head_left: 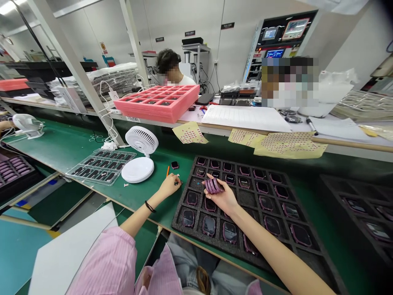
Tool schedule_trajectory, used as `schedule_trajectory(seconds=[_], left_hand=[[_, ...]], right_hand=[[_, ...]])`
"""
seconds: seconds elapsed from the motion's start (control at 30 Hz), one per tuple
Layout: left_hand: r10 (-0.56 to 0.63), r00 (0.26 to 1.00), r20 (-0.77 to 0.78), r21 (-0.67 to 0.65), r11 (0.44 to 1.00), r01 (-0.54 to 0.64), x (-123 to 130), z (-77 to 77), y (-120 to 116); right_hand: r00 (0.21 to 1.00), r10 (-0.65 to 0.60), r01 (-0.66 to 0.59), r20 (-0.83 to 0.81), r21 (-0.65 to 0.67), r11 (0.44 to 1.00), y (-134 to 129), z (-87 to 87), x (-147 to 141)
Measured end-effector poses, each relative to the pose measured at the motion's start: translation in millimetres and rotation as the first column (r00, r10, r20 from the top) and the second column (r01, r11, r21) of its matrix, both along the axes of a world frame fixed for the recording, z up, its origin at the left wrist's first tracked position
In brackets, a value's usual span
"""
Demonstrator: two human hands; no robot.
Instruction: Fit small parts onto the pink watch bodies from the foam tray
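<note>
My right hand (223, 197) holds a ribbed bundle of purple watch straps (213, 186) just above a black foam tray (187, 223). Smartwatch bodies with pink-purple rims (208, 225) sit in the tray's square pockets, and a few pockets look unfilled. My left hand (168, 185) pinches a small dark part (177, 182) at the tray's left edge, over the green workbench mat (159, 209). A single watch body (175, 165) lies on the mat beyond my left fingers, beside an orange stick (167, 171).
A white desk fan (141, 141) and clear tray of dark parts (101, 166) stand left. Pink foam tray (156, 103), printed sheets (290, 145), and a second black tray (359, 209) surround the mat. A co-worker (172, 69) sits beyond the shelf.
</note>
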State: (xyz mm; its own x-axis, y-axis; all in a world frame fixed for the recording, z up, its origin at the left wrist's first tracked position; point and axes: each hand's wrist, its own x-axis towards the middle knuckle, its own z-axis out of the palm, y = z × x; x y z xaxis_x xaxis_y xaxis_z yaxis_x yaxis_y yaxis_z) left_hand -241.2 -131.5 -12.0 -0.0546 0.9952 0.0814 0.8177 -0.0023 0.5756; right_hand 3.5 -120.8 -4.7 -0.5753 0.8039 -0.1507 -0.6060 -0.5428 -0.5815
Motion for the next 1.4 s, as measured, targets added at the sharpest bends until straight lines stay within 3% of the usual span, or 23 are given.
schedule_trajectory(seconds=[0.13,0.23,0.37,0.5,0.67,0.77,0.87,1.1,1.17,1.27,1.33,1.4], left_hand=[[-0.02,0.995,0.095,-0.012,1.0,0.021,10,5.6,2],[-0.028,0.965,0.262,-0.028,0.999,0.036,20,10.0,4],[-0.041,0.825,0.563,-0.032,0.997,0.071,34,15.4,5],[-0.085,0.715,0.694,-0.041,0.987,0.157,52,21.1,3],[-0.166,0.702,0.693,-0.009,0.971,0.238,74,21.6,1],[-0.148,0.708,0.69,-0.005,0.978,0.209,81,19.0,3],[-0.128,0.712,0.69,-0.032,0.978,0.207,82,19.9,6],[-0.138,0.684,0.716,-0.134,0.935,0.329,71,35.1,13],[-0.087,0.662,0.745,-0.15,0.944,0.294,75,34.6,12],[-0.016,0.625,0.78,-0.1,0.984,0.15,90,28.5,5],[-0.058,0.665,0.745,0.027,0.998,0.057,101,24.6,-2],[-0.138,0.748,0.65,0.169,0.985,0.035,110,23.0,-9]], right_hand=[[1.0,-0.001,0.001,0.007,0.022,1.0,-1,0.4,0],[1.0,-0.013,0.012,0.01,0.029,1.0,0,0.2,-1],[1.0,-0.019,0.018,0.006,0.027,0.999,0,-0.9,0],[0.999,-0.033,0.033,0.008,0.046,0.998,0,-1.8,-1],[0.996,-0.086,0.085,0.011,0.077,0.993,0,-2.7,-2],[0.994,-0.106,0.103,0.015,0.106,0.989,0,-4.1,-3],[0.992,-0.12,0.114,0.035,0.151,0.982,-1,-6.4,-4],[0.99,-0.094,0.066,0.104,0.241,0.968,-6,-8.4,-6],[0.994,-0.081,0.064,0.072,0.214,0.975,-6,-6.6,-6],[0.994,-0.106,0.104,0.006,0.127,0.986,-4,-3.5,-5],[0.991,-0.135,0.137,-0.022,0.064,0.989,-2,-2.3,-3],[0.985,-0.166,0.166,-0.045,0.009,0.986,1,-1.9,-1]])
